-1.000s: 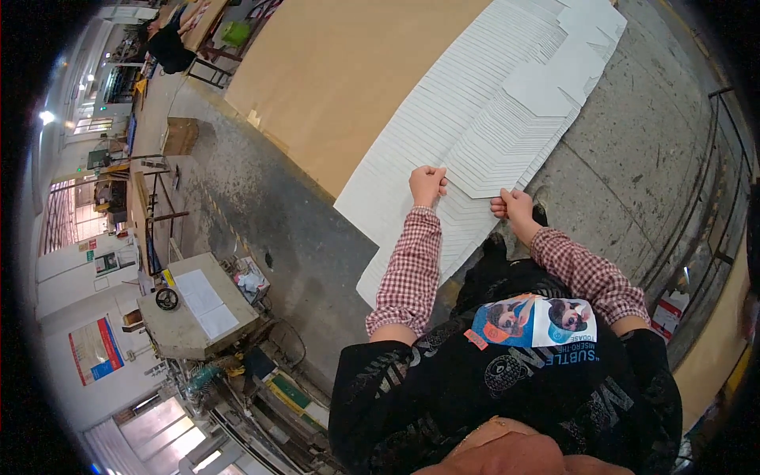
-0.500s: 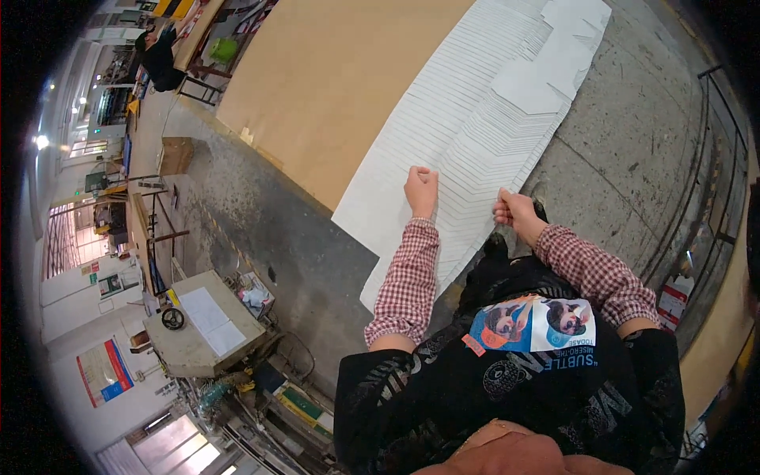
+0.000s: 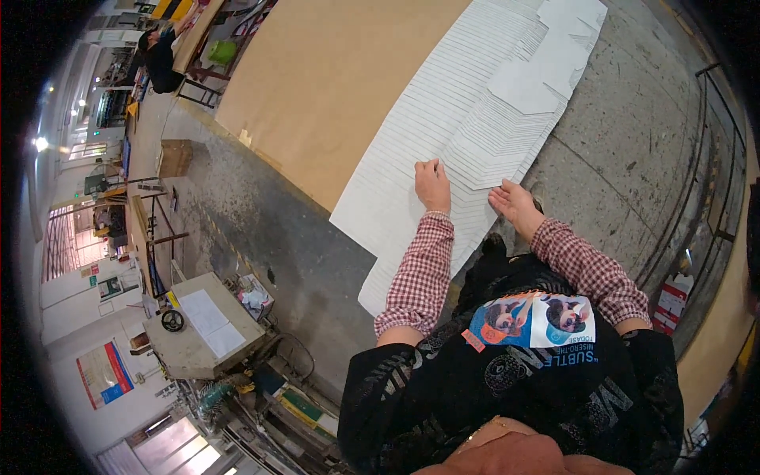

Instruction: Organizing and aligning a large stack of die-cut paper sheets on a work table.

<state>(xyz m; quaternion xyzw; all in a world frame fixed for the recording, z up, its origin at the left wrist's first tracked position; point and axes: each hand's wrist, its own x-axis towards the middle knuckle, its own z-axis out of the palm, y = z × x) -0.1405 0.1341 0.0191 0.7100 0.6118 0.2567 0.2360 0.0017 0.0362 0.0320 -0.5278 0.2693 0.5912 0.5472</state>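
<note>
White paper sheets (image 3: 396, 170) lie fanned out in many overlapping rows, their edges making thin, angled lines. My left hand (image 3: 433, 188) is over the middle of these rows, fingers curled together; whatever is under its fingertips is hidden. At the sheets' near right edge is my right hand (image 3: 515, 207), fingers stretched toward the left hand and touching or just above the paper. Nothing shows in its grasp. Both forearms wear red-and-white checked sleeves.
The sheets rest on a broad brown tabletop (image 3: 317, 95) and overhang its near end. Concrete floor (image 3: 625, 150) lies to the right, with a metal rail (image 3: 724, 111) beyond. A machine table (image 3: 210, 317) with a handwheel stands left. A person (image 3: 162, 63) works far left.
My left hand has shifted slightly right and up across the rows. My right hand has gone from curled fingers at the edge to straighter fingers, a little farther forward.
</note>
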